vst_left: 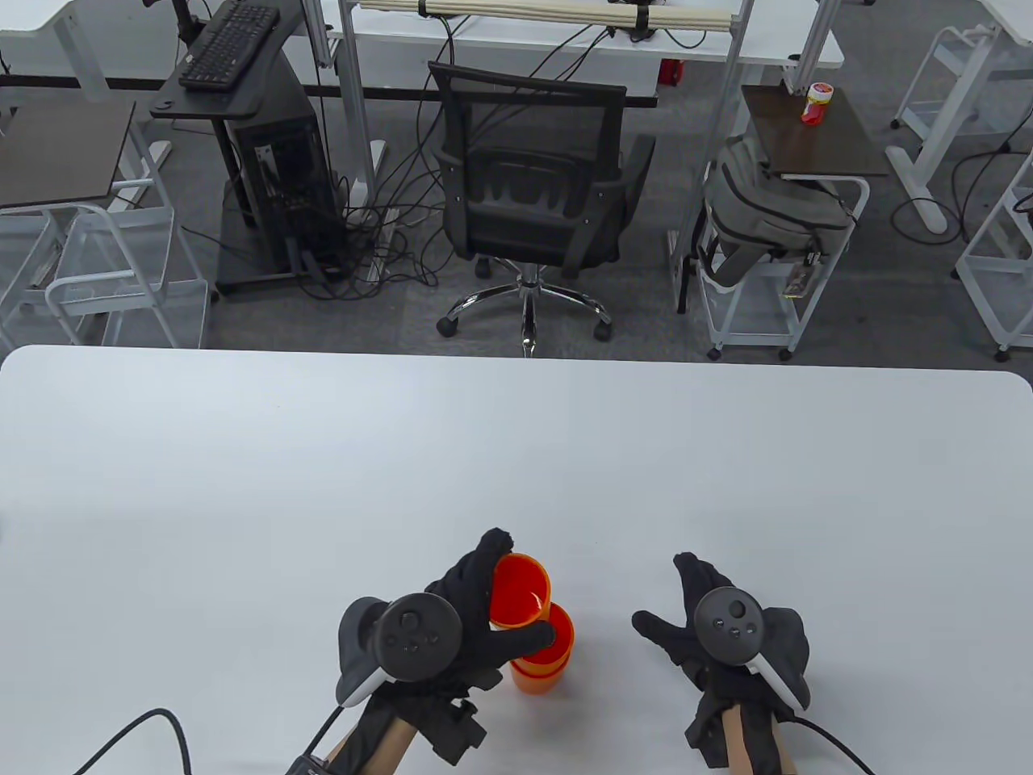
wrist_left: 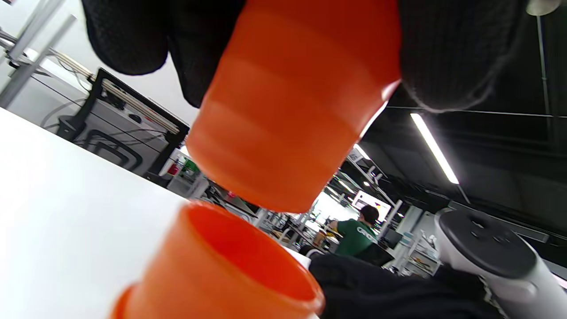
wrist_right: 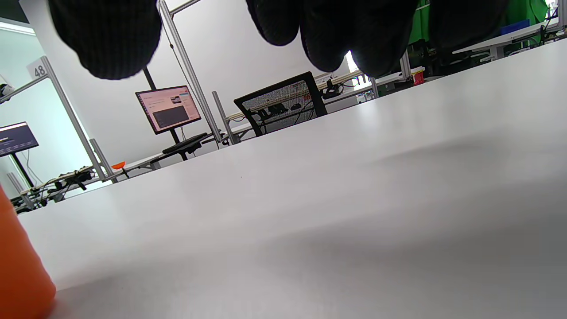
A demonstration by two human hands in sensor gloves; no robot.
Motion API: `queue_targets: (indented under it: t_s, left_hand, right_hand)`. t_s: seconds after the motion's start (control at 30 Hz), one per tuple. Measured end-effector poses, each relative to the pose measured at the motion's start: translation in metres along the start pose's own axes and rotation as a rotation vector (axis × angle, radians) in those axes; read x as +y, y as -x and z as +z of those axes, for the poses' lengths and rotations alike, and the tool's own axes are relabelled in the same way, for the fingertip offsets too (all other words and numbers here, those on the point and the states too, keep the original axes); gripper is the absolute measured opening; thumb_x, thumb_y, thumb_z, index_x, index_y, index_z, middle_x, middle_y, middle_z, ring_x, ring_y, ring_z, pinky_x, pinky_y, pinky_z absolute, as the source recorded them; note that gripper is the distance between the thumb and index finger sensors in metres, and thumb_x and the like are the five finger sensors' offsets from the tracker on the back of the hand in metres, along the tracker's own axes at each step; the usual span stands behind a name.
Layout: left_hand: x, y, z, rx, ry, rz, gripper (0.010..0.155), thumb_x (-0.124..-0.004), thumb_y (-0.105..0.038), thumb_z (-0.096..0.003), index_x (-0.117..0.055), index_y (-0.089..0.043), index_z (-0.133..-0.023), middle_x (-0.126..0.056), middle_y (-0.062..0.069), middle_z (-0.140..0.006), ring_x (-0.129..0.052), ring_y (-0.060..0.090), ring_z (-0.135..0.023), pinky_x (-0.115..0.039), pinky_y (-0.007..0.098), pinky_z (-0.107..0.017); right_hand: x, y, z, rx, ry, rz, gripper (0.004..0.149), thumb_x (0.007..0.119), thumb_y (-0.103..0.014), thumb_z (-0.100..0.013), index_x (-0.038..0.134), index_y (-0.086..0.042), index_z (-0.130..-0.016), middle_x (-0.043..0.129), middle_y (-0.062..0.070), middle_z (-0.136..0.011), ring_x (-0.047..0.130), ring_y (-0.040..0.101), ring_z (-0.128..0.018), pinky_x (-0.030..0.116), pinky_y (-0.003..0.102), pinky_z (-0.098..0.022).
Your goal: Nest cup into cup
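My left hand (vst_left: 500,601) grips an orange cup (vst_left: 519,591) by its sides and holds it in the air, just above and behind a second orange cup (vst_left: 542,658) that stands upright on the white table (vst_left: 242,484). In the left wrist view the held cup (wrist_left: 288,102) hangs tilted with its base just over the open mouth of the standing cup (wrist_left: 230,270). My right hand (vst_left: 686,601) is open and empty, fingers spread, to the right of the cups. The standing cup's side shows at the right wrist view's left edge (wrist_right: 17,270).
The table's far edge lies well behind the cups. Beyond it are a black office chair (vst_left: 537,186), a computer stand (vst_left: 266,161) and a cart with a grey backpack (vst_left: 767,210).
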State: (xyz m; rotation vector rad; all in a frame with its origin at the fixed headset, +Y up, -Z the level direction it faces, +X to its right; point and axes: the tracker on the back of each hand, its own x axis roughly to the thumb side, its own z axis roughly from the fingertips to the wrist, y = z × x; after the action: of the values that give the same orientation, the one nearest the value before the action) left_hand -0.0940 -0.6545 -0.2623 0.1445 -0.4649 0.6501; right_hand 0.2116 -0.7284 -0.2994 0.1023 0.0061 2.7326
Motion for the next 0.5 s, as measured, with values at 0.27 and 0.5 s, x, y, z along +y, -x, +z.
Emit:
queue_targets:
  t_s: [0.27,0.5]
  left_hand:
    - [-0.024,-0.005,-0.005,-0.031,0.053,-0.061,0.106,-0.081,-0.068,-0.0430,-0.045,0.000,-0.115,-0.074,0.022,-0.111,-0.089,0.037,-0.093,-0.074,0.060,-0.070]
    - [-0.038,0.000,-0.007,-0.023,0.110,-0.092,0.106,-0.081,-0.068,-0.0437,-0.044,0.000,-0.115,-0.073,0.022,-0.111,-0.088,0.038,-0.094,-0.073,0.061,-0.070]
  right_hand:
    - [0.000,-0.001,0.000,-0.004,-0.003,0.010,0.093,0.076,-0.059,-0.050,0.041,-0.002,-0.114,0.053,0.031,-0.112,0.059,0.056,-0.099,0.052,0.074,-0.065]
    - [0.002,-0.003,0.000,-0.006,-0.009,0.022,0.093,0.076,-0.059,-0.050,0.041,-0.002,-0.114,0.053,0.030,-0.113,0.059,0.056,-0.099,0.052,0.074,-0.065]
